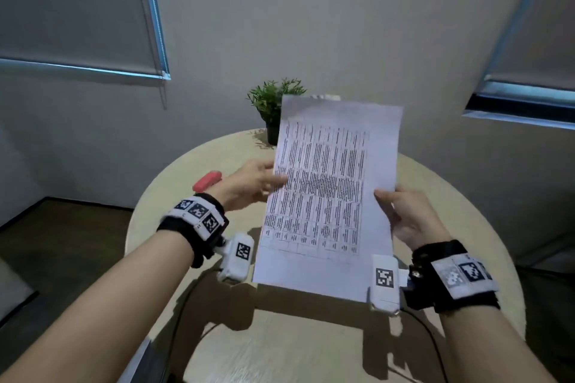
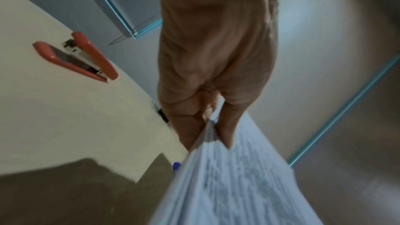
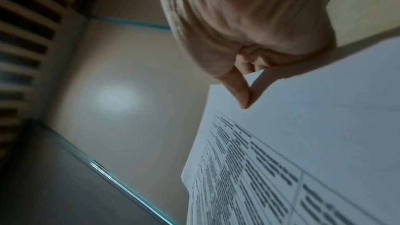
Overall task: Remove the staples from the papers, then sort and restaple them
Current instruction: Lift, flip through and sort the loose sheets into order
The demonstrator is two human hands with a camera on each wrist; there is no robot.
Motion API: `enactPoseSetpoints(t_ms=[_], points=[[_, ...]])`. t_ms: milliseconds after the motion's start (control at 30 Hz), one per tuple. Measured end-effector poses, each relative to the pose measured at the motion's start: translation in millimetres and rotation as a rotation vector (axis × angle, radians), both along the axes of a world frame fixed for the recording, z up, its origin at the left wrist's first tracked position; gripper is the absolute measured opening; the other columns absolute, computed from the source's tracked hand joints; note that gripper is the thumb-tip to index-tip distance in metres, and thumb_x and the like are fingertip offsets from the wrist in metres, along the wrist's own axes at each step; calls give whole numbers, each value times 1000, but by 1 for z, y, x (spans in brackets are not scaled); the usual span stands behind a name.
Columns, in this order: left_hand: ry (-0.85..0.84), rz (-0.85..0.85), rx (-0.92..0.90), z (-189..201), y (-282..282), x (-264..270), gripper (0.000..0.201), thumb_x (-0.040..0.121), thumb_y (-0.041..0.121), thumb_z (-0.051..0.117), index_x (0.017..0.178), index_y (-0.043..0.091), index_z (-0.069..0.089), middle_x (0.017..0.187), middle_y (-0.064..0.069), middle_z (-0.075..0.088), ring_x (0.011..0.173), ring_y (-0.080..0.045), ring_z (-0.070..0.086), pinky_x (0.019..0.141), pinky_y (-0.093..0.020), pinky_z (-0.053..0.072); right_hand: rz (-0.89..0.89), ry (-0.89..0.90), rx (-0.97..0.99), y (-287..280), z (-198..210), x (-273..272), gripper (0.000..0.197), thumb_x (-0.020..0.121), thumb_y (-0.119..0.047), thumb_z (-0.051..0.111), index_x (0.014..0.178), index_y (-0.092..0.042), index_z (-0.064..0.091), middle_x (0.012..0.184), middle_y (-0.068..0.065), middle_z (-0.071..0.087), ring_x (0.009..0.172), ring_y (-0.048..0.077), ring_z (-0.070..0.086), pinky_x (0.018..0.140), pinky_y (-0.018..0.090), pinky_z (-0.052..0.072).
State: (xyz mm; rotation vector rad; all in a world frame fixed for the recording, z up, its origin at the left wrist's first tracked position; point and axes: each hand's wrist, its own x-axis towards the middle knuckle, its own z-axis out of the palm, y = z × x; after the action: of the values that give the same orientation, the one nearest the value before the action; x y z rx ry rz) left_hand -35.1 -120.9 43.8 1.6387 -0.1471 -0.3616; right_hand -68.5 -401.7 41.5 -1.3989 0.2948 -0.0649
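Head view is showing the papers (image 1: 333,193) in the middle of the frame, lifted above the round table (image 1: 466,214) and standing almost upright, printed table facing the person. The left hand (image 1: 249,186) is pinching the left edge at mid-height, thumb on the front and fingers behind; the left wrist view is showing several sheets (image 2: 218,177) fanning from that pinch. The right hand (image 1: 407,218) is holding the right edge a little lower, thumb on the front, fingers curled behind the sheets (image 3: 303,143).

The stack is looking thin, light and floppy, so I think it is bending easily and the loose sheets may be sliding apart; holding both long edges near the middle seems the safest place. I cannot tell whether a staple is in the corner.

At left of the papers, the red stapler (image 1: 208,181) is lying on the table, partly hidden by the left hand. A small potted plant (image 1: 273,102) is standing at the far edge, behind the papers.
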Motion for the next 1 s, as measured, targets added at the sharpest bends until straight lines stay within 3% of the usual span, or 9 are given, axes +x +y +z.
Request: enactPoseSetpoints(t_ms=[133,233,333,467,600,700,800,933,1000], points=[[154,-10,337,-38,-17,0,16,89,4,61,101,-7,61,82,-17,63,64,-26,63,60,-32,53,-137,246,-130,-1,-50,13,14,86,17,54,84,4,57,78,13,59,62,21,57,38,16,41],[194,-4,576,-71,-17,0,30,85,11,70,104,-11,62,90,-18,66,77,-28,66,78,-41,56,-99,295,-348,-7,-73,15,20,84,14,57,76,-3,49,72,10,46,57,17,40,36,13,30],[188,25,617,-84,-15,-2,28,84,13,71,105,-5,65,104,-18,70,95,-31,68,90,-46,54,-135,196,-423,-12,-77,23,31,83,5,62,110,-6,53,103,14,53,81,22,51,68,26,45],[193,8,578,-83,-27,-19,18,86,6,67,99,-6,67,89,-19,71,75,-27,68,74,-35,56,-98,42,-489,0,-67,26,47,85,-8,68,129,-8,52,121,10,54,110,27,54,99,49,47],[213,-81,569,-90,-46,-49,19,84,7,68,98,-6,66,85,-17,70,77,-29,68,69,-35,52,104,-90,-693,25,-67,28,47,89,-11,65,134,-7,51,124,3,54,116,18,51,99,33,42],[207,-130,600,-97,-60,-62,25,81,9,69,103,-3,68,100,-17,72,96,-31,69,83,-40,56,336,3,-769,41,-80,22,54,89,-12,62,141,-8,46,131,4,54,124,21,50,107,36,38],[219,-157,641,-98,-60,-65,30,76,11,73,101,-4,68,99,-18,72,94,-33,69,85,-48,56,480,58,-876,46,-91,21,61,77,-24,63,137,-21,51,117,-7,62,117,20,56,108,44,37],[257,-81,562,-88,-55,-46,17,77,11,73,88,-1,67,90,-17,72,85,-33,70,78,-43,58,567,40,-815,48,-88,19,54,88,6,57,139,-7,47,114,-2,54,109,14,50,81,15,41],[225,-9,552,-81,-58,-32,13,79,13,72,80,5,62,81,-14,68,75,-28,65,69,-36,53,615,34,-813,52,-90,19,53,87,10,55,138,-4,47,118,2,55,116,18,53,86,19,39]])
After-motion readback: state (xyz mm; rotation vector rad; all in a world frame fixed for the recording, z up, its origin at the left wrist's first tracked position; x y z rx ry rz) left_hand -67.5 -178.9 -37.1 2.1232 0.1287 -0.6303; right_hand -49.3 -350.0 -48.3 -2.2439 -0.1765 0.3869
